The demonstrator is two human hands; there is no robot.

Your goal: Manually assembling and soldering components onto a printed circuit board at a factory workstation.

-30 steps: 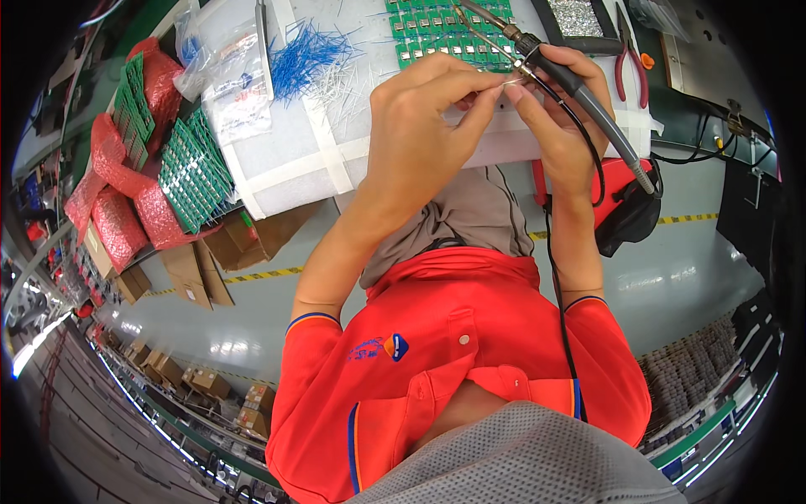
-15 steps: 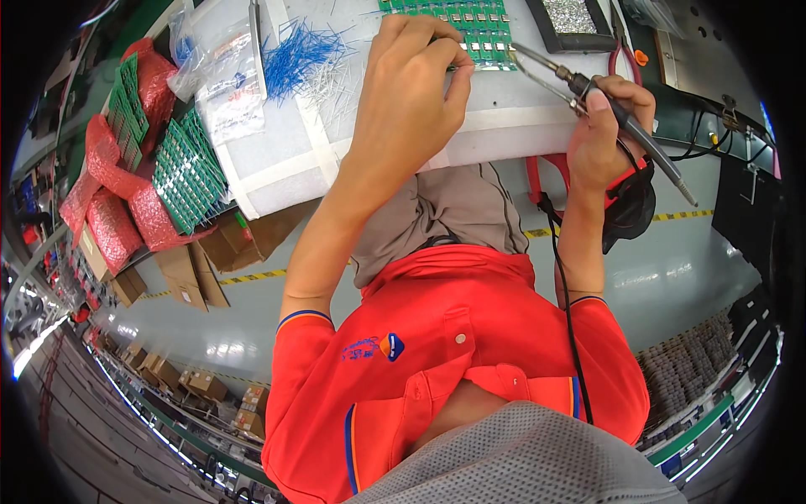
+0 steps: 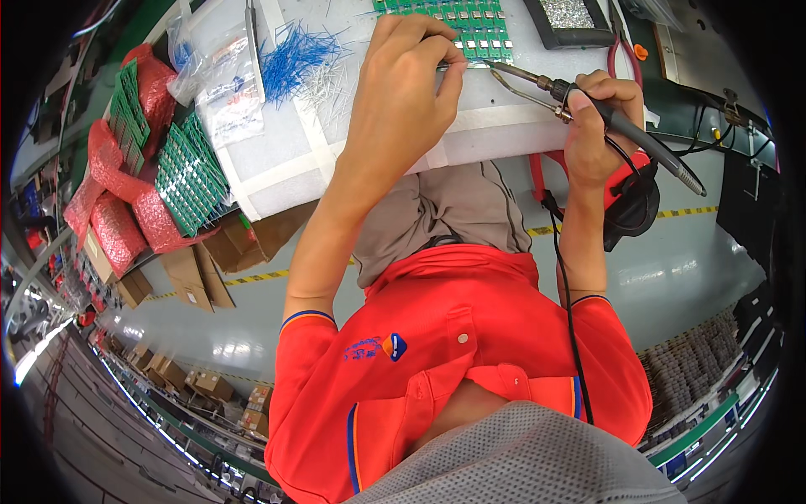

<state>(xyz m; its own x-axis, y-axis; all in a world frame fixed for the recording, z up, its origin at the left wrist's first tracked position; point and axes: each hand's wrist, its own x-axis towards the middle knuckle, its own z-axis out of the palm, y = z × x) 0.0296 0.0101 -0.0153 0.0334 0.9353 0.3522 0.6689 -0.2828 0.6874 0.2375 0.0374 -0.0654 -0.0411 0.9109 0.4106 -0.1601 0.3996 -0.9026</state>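
Observation:
A green panel of small circuit boards [image 3: 475,25] lies at the far edge of the padded white work surface. My right hand [image 3: 594,130] is closed round the dark handle of a soldering iron [image 3: 625,126], which has a thin curved metal tube beside its tip. That tip reaches the panel's near edge, close to my left fingers. My left hand [image 3: 409,92] rests at the panel's near left corner, thumb and fingers pinched together; what they hold is too small to make out. Left of it lie a heap of blue wires [image 3: 298,63] and some white wires [image 3: 327,86].
A dark-framed tray of silvery shavings [image 3: 573,17] stands beyond my right hand, beside red-handled pliers [image 3: 623,59]. Tweezers [image 3: 254,46] and a clear plastic bag [image 3: 228,92] lie left. More green board panels [image 3: 189,172] sit among red bubble wrap [image 3: 117,227]. The iron's cable [image 3: 564,294] hangs by my right arm.
The soldering iron's tip has moved left and nearer to me, from the panel's right side to its near edge by my left fingers. My left hand has shifted slightly left.

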